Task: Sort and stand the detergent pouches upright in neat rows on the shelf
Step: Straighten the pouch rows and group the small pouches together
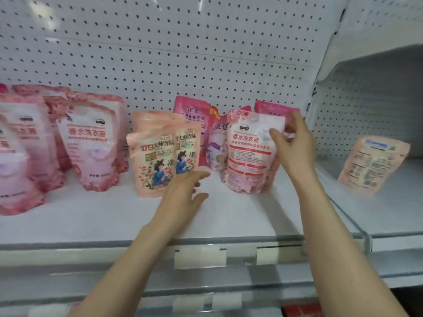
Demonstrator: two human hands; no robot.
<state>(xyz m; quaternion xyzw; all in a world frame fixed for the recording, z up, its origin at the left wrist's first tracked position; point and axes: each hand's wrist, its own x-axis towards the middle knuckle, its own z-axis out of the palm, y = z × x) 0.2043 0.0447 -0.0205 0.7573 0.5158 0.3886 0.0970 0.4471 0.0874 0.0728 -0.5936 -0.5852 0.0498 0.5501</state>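
Left forearm (119,271) and right forearm (338,259) cross the front rail (68,245) of the shelf (114,216). I see the left hand (185,191) loose and spread, holding nothing, just beside the foot of the peach pouches (158,161); whether it touches them I cannot tell. The right hand (295,143) pinches the top right corner of the pale pink pouch (249,154), which stands right of centre, in front of a purple pouch (216,143). Held by one corner, it could twist or sag when moved and topple that neighbour. Its matching pouches (89,143) stand well apart, leftward.
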